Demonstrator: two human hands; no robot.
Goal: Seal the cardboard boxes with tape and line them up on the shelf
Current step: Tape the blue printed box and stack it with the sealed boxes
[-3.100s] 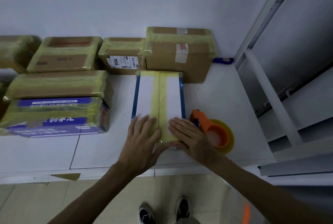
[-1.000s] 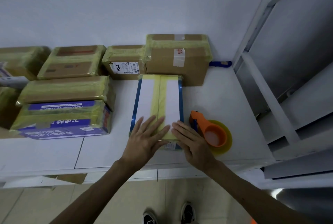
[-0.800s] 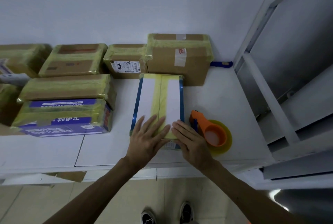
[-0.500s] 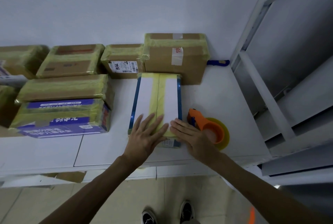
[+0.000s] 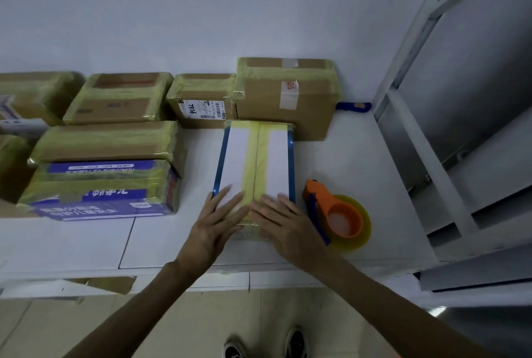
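A white box with blue edges (image 5: 256,156) lies on the white shelf (image 5: 359,156), a strip of yellow tape running down its middle seam. My left hand (image 5: 214,223) and my right hand (image 5: 283,225) both press flat on the box's near end, fingers straight, either side of the tape. An orange tape dispenser with a yellow roll (image 5: 338,215) lies just right of my right hand, touched by neither hand.
Several taped cardboard boxes line the back wall, the tallest (image 5: 288,92) right behind the white box. A blue-printed box (image 5: 100,190) with another stacked on it sits at the left. A blue tool (image 5: 352,106) lies by the wall. A metal rack (image 5: 431,139) stands at the right.
Both hands stay flat on the box's near end; they have slid slightly along the tape. The box and dispenser have not visibly shifted.
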